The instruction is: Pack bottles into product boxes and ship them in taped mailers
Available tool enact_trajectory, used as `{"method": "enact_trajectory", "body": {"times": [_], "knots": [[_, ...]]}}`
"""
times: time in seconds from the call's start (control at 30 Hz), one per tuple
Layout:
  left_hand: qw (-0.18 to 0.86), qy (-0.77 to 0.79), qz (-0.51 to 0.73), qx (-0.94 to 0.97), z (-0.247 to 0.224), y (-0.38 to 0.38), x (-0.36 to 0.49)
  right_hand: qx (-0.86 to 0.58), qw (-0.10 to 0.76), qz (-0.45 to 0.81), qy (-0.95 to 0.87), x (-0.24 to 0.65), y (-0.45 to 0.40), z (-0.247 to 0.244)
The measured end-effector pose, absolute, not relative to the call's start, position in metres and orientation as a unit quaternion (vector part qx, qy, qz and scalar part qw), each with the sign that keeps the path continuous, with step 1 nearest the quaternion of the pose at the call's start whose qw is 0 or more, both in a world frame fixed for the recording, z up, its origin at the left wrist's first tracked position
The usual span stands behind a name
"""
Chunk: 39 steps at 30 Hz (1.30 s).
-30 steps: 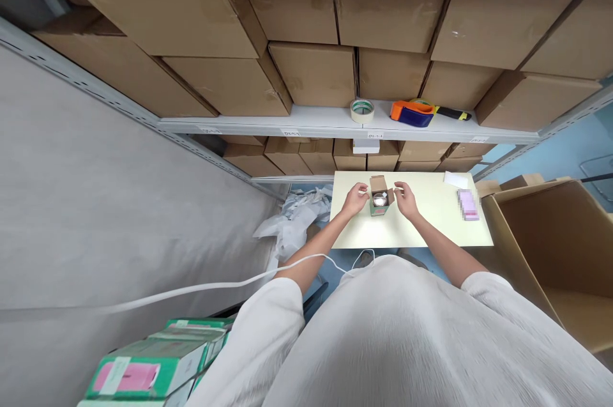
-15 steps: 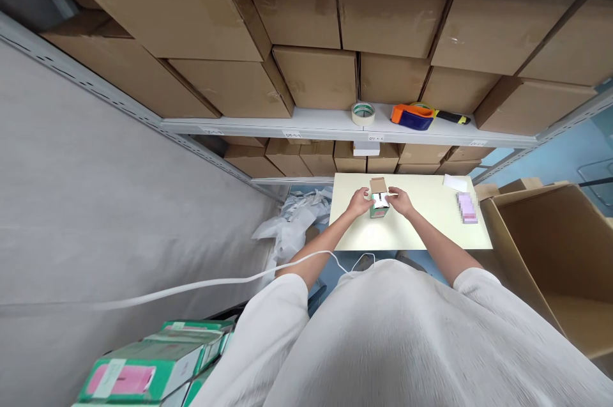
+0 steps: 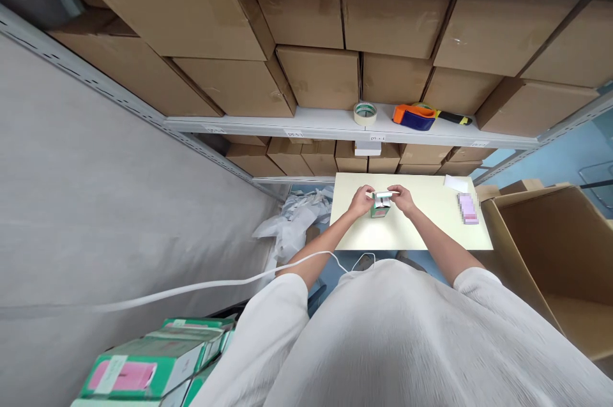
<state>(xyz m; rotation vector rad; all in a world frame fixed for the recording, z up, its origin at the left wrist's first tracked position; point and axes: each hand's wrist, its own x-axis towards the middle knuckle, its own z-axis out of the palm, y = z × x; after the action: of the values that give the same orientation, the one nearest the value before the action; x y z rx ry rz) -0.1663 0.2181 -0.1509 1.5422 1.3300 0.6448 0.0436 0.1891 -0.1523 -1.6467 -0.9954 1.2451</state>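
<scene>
A small green box point(image 3: 380, 211) stands on the pale table, its white top part uncovered toward me. Its lid flap point(image 3: 383, 194) is tilted over the top, not flat, and shows as a narrow white strip. My left hand point(image 3: 363, 201) is closed at the left side of the box, fingertips at the flap's left end. On the other side, my right hand point(image 3: 402, 197) pinches the flap's right end between thumb and fingers. Parts of both hands' fingertips are too small to make out.
A pink-purple stack point(image 3: 468, 208) and a white paper point(image 3: 455, 183) lie at the table's right. An open carton point(image 3: 550, 253) adjoins that side. Shelves of cardboard boxes rise ahead, with a tape roll point(image 3: 365, 114) and a tape dispenser point(image 3: 414, 117). A white cable point(image 3: 205, 283) crosses my left arm.
The lid flap, which stood up with its brown inner face showing, has swung down toward me over the box. Both hands have moved slightly upward with it.
</scene>
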Motion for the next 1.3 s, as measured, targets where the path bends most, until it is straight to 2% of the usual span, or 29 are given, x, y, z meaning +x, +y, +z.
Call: {"method": "enact_trajectory", "body": {"times": [0.3, 0.7, 1.3], "knots": [[0.509, 0.515, 0.276, 0.632, -0.145, 0.213, -0.17, -0.625, 0.408, 0.512, -0.425, 0.056, 0.178, -0.149], [0.455, 0.46, 0.258, 0.717, -0.16, 0.209, -0.172, -0.585, 0.33, 0.395, -0.627, 0.063, 0.16, -0.163], [0.421, 0.459, 0.257, 0.739, -0.157, 0.204, -0.173, -0.58, 0.305, 0.332, -0.678, 0.061, 0.156, -0.164]]}}
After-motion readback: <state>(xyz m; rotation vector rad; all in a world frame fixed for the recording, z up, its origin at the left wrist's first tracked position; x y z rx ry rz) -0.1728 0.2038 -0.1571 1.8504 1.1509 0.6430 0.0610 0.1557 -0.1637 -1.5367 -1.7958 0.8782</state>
